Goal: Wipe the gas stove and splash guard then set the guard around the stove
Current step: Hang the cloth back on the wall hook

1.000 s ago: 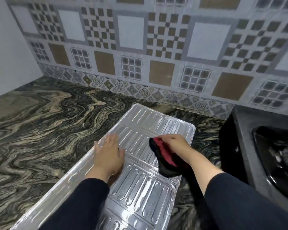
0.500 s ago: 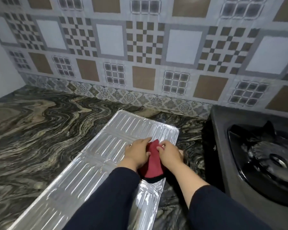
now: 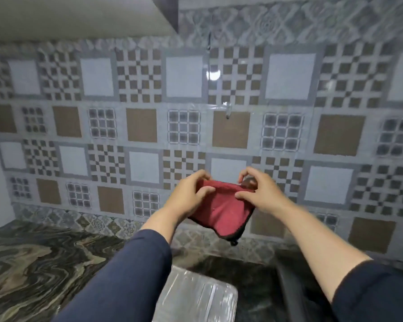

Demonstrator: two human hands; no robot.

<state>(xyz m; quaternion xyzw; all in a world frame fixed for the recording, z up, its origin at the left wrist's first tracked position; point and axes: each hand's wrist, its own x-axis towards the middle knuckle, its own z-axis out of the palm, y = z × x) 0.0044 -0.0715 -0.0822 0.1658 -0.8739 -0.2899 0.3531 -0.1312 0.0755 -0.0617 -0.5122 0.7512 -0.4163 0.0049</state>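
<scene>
I have both hands raised in front of the tiled wall (image 3: pixel 149 122), with the red cloth (image 3: pixel 221 210) held up between them, clear of the counter (image 3: pixel 33 263). My left hand (image 3: pixel 189 196) has its grip pinched on the cloth's upper left edge, thumb on the near face and fingers curled over the top. My right hand (image 3: pixel 258 194) pinches the upper right corner the same way, where a bit of the cloth's dark backing shows between the fingertips. The cloth hangs slack beneath both grips, its dark-trimmed lower corner dangling below my right hand. Well below the hands, between my two forearms, the end of the silver splash guard (image 3: pixel 200 296) lies flat on the counter. The dark edge of the gas stove (image 3: pixel 289 282) sits under my right forearm, just beside the guard; I cannot make out more of it. Both sleeves are dark blue.
</scene>
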